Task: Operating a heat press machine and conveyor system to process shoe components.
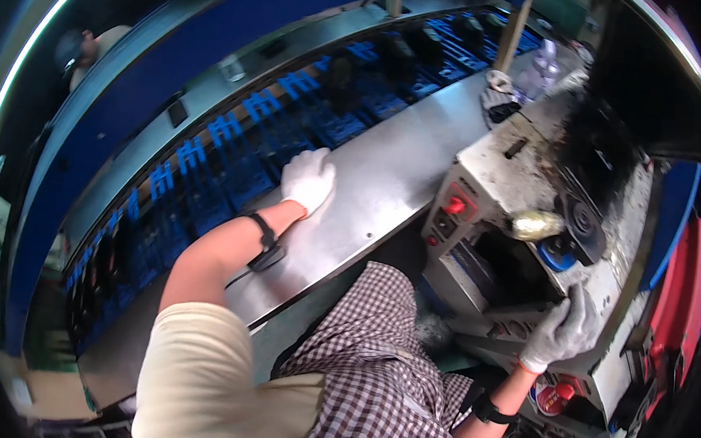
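My left hand (pixel 308 181), in a white glove, rests on the bare metal ledge (pixel 378 176) beside the blue-slatted conveyor (pixel 264 109). Its fingers lie toward the conveyor and nothing shows in it. On the other side, my right hand (pixel 560 330), in a greyish-white glove, is raised at the front of a worn white machine (pixel 498 177). Its fingers are apart and partly bent, with nothing seen between them. Above that hand, a shiny gold rounded piece (pixel 536 226) sits against a black pad (pixel 585 221) with a blue part (pixel 556 256) under it.
Red knobs (pixel 455 205) stick out of the machine's front. A clear purplish bottle (pixel 539 73) and a crumpled cloth (pixel 499 91) stand at the ledge's far end. Dark items lie among the conveyor's slats. Another person (pixel 96 47) is at the far left. Red material (pixel 683 286) hangs at right.
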Available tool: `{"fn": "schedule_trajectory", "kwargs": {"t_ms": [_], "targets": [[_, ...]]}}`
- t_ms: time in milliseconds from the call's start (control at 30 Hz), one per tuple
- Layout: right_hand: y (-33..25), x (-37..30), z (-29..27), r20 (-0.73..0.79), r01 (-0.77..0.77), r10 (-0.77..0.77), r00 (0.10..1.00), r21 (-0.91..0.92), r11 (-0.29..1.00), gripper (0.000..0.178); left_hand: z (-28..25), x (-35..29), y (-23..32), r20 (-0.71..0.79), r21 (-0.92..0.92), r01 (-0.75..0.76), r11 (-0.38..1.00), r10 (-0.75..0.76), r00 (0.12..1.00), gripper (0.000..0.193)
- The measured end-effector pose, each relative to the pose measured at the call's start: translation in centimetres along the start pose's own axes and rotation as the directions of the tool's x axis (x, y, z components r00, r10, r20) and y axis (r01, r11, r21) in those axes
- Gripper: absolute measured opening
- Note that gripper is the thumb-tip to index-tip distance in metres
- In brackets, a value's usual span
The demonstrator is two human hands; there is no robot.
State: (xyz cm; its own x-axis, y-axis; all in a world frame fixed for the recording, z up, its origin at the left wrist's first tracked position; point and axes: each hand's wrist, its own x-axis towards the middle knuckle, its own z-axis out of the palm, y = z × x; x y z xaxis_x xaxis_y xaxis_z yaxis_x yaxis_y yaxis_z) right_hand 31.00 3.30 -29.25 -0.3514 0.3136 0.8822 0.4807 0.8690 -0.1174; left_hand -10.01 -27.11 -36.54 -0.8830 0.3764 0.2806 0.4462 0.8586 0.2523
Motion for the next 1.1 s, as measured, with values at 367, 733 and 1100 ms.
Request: {"fn": "schedule_trajectory", "kwargs": {"t_ms": [367, 733, 1100], "targets": [[-0.3, -0.3, -0.1, 0.006, -0.029, 0.029, 1.000, 0.003, 1.000, 0.026, 0.9, -0.4, -0.8, 0.025, -0.029, 0.005, 1.000, -0.005, 1.000, 0.044], [0.8, -1.0, 0.3, 0.024, -0.019, 0.019, 1.000, 0.007, 1.000, 0.026, 0.8, -0.5, -0.8, 0.027, -0.045, 0.016, 0.999, -0.015, 1.000, 0.045], [0.9, -0.8, 0.4, 0.038, 0.050, -0.049, 0.998, -0.035, 0.998, 0.025, 2.1, -0.3, -6.1, -0.064, -0.514, 0.229, 0.827, -0.303, 0.951, 0.053]]}}
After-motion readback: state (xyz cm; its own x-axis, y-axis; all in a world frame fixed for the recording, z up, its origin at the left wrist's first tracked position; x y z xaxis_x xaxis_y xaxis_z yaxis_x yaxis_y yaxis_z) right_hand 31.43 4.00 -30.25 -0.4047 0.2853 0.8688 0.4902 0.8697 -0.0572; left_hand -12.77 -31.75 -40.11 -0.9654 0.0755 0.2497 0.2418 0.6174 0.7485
